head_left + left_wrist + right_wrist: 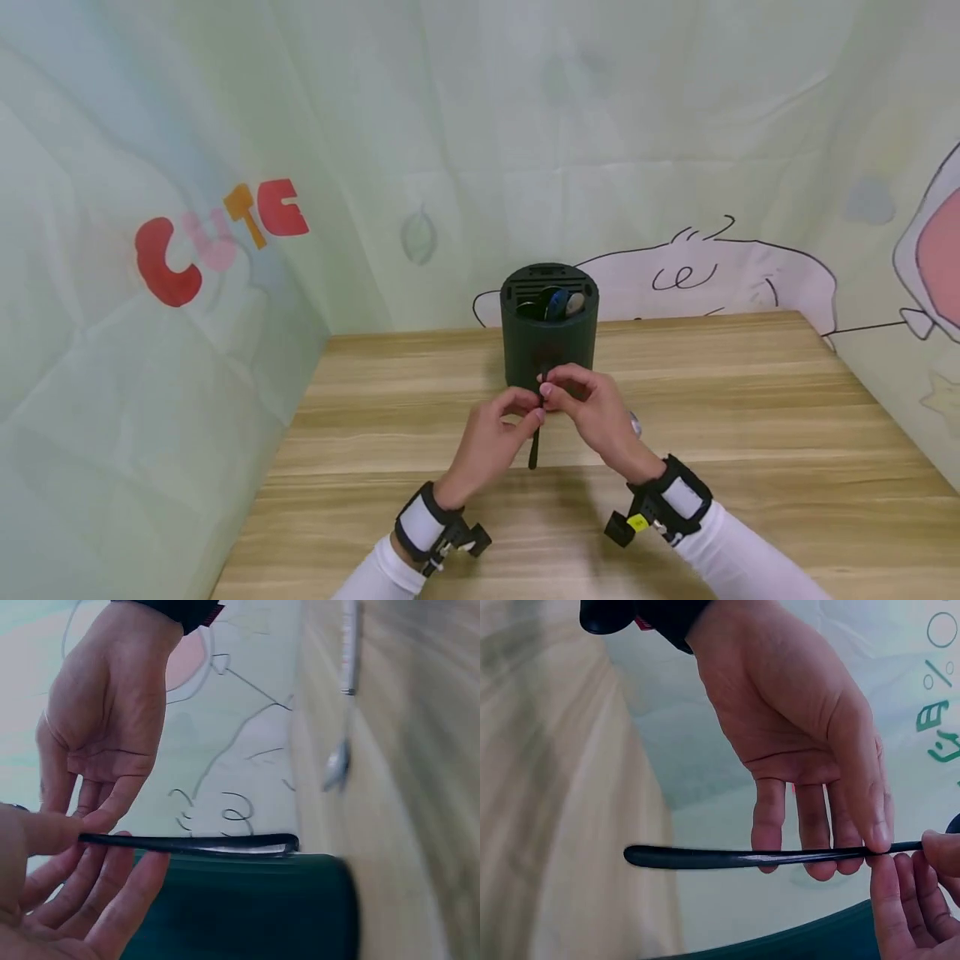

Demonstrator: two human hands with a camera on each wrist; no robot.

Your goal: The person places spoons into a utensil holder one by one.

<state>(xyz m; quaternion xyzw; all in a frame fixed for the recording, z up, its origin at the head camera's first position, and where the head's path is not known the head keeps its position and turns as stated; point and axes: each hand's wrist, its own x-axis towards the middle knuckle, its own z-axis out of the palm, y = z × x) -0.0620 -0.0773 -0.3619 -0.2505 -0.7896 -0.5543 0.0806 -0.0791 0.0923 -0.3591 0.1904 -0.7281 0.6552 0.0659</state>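
A slim black utensil with a long flat handle is held between both hands, in front of a dark green cylindrical utensil holder. My left hand pinches the middle of the handle between thumb and fingers. Just above it, my right hand pinches the same utensil nearer its upper end. The handle's rounded tip points down toward me. What the upper end looks like is hard to make out against the dark holder. In the left wrist view, a metal spoon lies on the table, mostly behind my right hand in the head view.
The holder has a slotted top, and several utensils stand in its opening, among them a blue piece and a beige one. Beneath is a wood-grain table. A printed cloth hangs behind it and along both sides.
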